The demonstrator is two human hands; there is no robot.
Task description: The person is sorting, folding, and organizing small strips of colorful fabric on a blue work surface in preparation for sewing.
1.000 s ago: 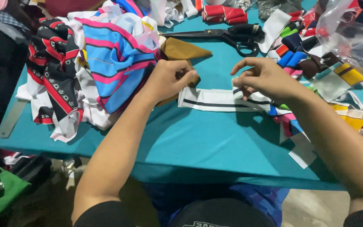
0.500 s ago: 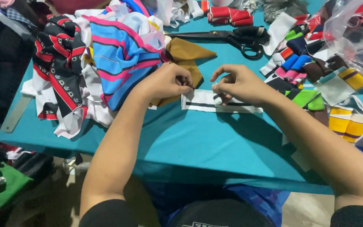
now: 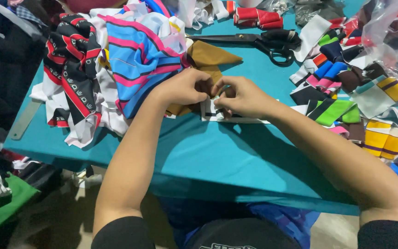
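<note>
We see both hands meet at table centre. Left hand (image 3: 185,87) and right hand (image 3: 240,97) pinch same white knit strip with black stripes (image 3: 217,113), fingers closed narrow on its left end, likely to fold it. Strip lies flat on teal table (image 3: 199,152), just beside brown fabric piece (image 3: 208,57). Pile of striped fabric (image 3: 130,60) at left, black scissors (image 3: 263,41) behind, coloured rib pieces (image 3: 342,92) at right, within reach.
</note>
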